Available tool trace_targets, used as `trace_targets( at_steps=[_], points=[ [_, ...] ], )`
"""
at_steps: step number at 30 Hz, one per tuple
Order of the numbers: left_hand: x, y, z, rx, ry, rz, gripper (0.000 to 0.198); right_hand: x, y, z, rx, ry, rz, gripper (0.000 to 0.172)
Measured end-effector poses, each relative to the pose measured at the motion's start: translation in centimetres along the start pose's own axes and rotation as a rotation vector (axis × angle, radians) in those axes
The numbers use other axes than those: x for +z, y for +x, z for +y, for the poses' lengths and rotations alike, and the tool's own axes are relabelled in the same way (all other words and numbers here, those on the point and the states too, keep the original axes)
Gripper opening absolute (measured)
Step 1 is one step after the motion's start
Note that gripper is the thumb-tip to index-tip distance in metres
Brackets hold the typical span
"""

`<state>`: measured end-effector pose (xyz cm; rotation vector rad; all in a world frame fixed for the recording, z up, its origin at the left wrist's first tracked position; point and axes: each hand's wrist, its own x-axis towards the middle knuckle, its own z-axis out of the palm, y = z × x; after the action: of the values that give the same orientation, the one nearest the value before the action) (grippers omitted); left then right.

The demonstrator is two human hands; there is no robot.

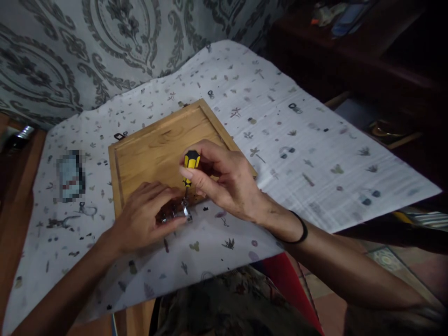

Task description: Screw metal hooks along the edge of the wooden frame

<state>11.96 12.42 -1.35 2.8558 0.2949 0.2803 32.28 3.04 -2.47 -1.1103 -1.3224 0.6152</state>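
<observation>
A small screwdriver with a yellow and black handle (191,164) is pinched between the thumb and fingers of my right hand (227,179). It stands nearly upright, its shaft pointing down at a small shiny metal piece (184,213). My left hand (149,212) grips that piece from the left, thumb along its near side and fingers over the far side. The fingers cover much of the piece, so its exact kind cannot be made out. Both hands are over the near edge of a wooden board (164,135).
A white patterned cloth (297,140) covers the table. A blurred-out phone-like object (72,176) lies on the left. A patterned wall (119,37) rises behind the table. Dark furniture (350,70) stands at the right, with an open drawer (371,121).
</observation>
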Motion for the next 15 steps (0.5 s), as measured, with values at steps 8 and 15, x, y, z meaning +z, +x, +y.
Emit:
trace_targets(
  at_steps=[8, 15],
  points=[
    [2.7, -1.4, 2.6, -0.379, 0.067, 0.01, 0.047, 0.1, 0.1, 0.3, -0.043, -0.031, 0.028, 0.019],
    [2.7, -1.4, 2.9, -0.468, 0.019, 0.022, 0.038, 0.2, 0.2, 0.4, -0.042, -0.05, 0.024, 0.015]
  ],
)
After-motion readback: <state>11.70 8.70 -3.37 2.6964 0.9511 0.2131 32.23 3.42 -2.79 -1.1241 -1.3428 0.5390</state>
